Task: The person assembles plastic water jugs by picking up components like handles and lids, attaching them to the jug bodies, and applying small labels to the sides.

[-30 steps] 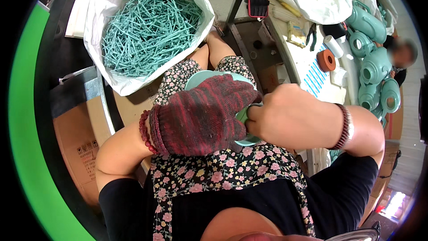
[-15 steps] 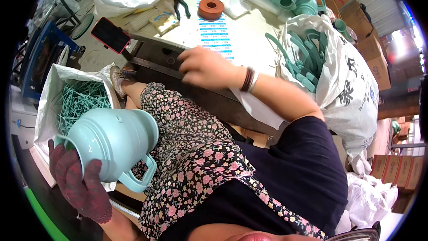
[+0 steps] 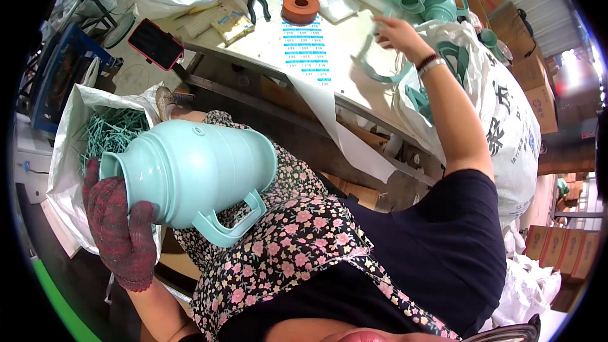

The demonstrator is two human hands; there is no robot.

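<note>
Gloved left hand (image 3: 120, 228) grips jug (image 3: 196, 174); right hand (image 3: 396, 28) well apart.

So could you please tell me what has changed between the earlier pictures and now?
The right hand left the jug, reached out across the table and took hold of a loose teal handle. The gloved left hand carried the jug from the lap to the person's left, beside the bag of green ties. The left hand's grip on the jug is unchanged.
</note>
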